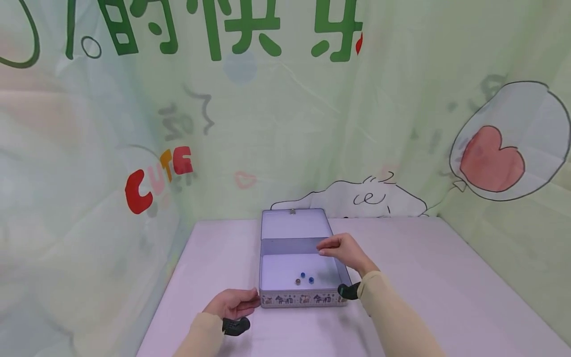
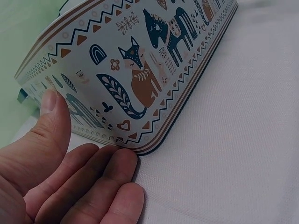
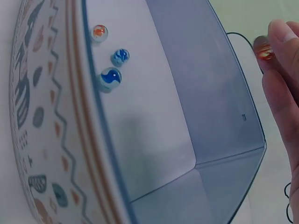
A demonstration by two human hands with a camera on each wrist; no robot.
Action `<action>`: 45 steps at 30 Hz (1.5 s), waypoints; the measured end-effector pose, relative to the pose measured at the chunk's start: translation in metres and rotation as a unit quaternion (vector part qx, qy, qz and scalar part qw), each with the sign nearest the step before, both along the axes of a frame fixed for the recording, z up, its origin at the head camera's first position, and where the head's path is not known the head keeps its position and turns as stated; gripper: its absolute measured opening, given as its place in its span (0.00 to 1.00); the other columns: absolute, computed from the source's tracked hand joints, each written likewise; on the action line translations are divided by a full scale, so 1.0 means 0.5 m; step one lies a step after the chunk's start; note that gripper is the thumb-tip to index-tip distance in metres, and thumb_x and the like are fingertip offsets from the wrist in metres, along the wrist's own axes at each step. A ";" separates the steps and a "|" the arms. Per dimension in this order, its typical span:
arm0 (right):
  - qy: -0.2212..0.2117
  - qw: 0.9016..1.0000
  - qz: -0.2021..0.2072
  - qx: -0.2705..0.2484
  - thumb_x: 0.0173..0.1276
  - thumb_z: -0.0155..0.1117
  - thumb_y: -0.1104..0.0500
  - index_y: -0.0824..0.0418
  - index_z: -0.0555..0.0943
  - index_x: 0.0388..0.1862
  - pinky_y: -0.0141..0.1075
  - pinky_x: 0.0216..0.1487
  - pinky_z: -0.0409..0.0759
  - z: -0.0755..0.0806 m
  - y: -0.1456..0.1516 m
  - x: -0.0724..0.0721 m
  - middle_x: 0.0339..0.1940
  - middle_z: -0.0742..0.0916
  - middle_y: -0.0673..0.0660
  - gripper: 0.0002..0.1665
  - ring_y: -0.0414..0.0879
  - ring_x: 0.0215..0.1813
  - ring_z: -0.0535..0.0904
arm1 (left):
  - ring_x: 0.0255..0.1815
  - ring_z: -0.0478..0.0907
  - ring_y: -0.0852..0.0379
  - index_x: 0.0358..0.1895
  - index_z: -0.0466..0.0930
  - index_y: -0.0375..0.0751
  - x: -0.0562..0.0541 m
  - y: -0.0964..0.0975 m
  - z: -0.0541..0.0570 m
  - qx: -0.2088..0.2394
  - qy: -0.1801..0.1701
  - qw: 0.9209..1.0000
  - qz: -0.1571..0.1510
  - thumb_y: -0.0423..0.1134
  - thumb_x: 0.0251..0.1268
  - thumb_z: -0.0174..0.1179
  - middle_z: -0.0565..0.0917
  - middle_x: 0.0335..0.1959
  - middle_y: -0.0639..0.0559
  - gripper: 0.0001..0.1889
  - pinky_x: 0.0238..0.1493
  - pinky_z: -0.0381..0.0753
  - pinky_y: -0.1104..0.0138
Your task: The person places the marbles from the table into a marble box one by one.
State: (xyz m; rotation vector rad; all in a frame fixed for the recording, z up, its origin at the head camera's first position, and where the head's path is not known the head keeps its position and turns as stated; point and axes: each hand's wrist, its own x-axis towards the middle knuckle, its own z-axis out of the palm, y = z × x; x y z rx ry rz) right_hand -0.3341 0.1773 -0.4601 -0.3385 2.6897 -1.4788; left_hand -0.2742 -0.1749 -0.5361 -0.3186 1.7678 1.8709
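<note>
An open tin box [image 1: 303, 298] with a fox-and-horse print stands on the table, its lid [image 1: 292, 224] tipped back. On the box floor, close to the front wall, lie an orange-and-clear marble [image 3: 99, 32] and two blue swirled marbles, one smaller [image 3: 120, 57] and one larger [image 3: 111, 78]. My right hand [image 1: 345, 250] is raised over the back right of the box, pinching an orange marble [image 3: 265, 52] between thumb and fingertips. At the front left corner, my left hand [image 2: 84, 172] rests with its thumb against the printed side and its relaxed fingers by the bottom edge.
The pale cloth-covered table [image 1: 415, 287] extends on both sides of the box. Behind it and to the left and right hang printed curtains [image 1: 285, 124]. Each wrist carries a black camera mount, the left one [image 1: 236, 326] in front of the box.
</note>
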 end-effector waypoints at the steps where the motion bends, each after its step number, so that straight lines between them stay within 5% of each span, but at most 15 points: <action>1: 0.000 1.000 -0.002 0.000 0.67 0.72 0.65 0.64 0.89 0.48 0.47 0.58 0.87 0.001 0.004 0.002 0.48 0.91 0.64 0.12 0.47 0.48 0.89 | 0.41 0.89 0.56 0.49 0.86 0.28 -0.001 0.000 -0.001 -0.001 -0.001 1.000 -0.001 0.38 0.70 0.66 0.92 0.39 0.44 0.14 0.53 0.89 0.61; 15: -0.008 1.000 -0.019 -0.010 0.69 0.71 0.62 0.64 0.88 0.52 0.48 0.61 0.86 -0.006 0.039 0.005 0.50 0.91 0.61 0.15 0.48 0.51 0.88 | 0.41 0.89 0.56 0.49 0.86 0.29 0.000 0.003 -0.003 -0.002 -0.009 1.000 0.002 0.37 0.71 0.66 0.91 0.40 0.43 0.13 0.54 0.89 0.60; 26: -0.011 0.997 -0.074 0.028 0.72 0.69 0.57 0.64 0.85 0.57 0.54 0.64 0.83 -0.005 0.220 0.077 0.55 0.89 0.63 0.19 0.51 0.54 0.87 | 0.45 0.89 0.53 0.52 0.84 0.27 0.002 0.011 -0.009 -0.003 -0.007 1.000 0.001 0.37 0.70 0.66 0.91 0.41 0.43 0.16 0.58 0.87 0.57; 32: -0.011 0.993 -0.103 0.057 0.72 0.69 0.52 0.64 0.85 0.57 0.55 0.63 0.83 -0.012 0.337 0.145 0.56 0.89 0.63 0.21 0.37 0.50 0.86 | 0.43 0.89 0.56 0.44 0.89 0.36 -0.002 -0.002 -0.008 0.017 -0.014 1.000 -0.014 0.36 0.73 0.64 0.91 0.39 0.48 0.08 0.58 0.87 0.59; 36: -0.022 0.992 -0.108 0.059 0.71 0.70 0.52 0.65 0.85 0.58 0.52 0.61 0.84 -0.035 0.370 0.162 0.56 0.89 0.63 0.23 0.33 0.47 0.85 | 0.43 0.89 0.56 0.44 0.89 0.36 0.002 -0.004 -0.002 0.019 -0.013 1.000 -0.012 0.36 0.72 0.64 0.91 0.39 0.48 0.07 0.58 0.87 0.59; 45: -0.065 0.988 -0.130 0.057 0.67 0.73 0.57 0.63 0.87 0.53 0.43 0.57 0.87 -0.137 0.388 0.164 0.51 0.91 0.59 0.18 0.42 0.49 0.87 | 0.43 0.89 0.53 0.55 0.82 0.25 0.007 0.011 -0.001 -0.006 -0.015 1.000 0.023 0.34 0.71 0.64 0.91 0.40 0.43 0.16 0.57 0.88 0.56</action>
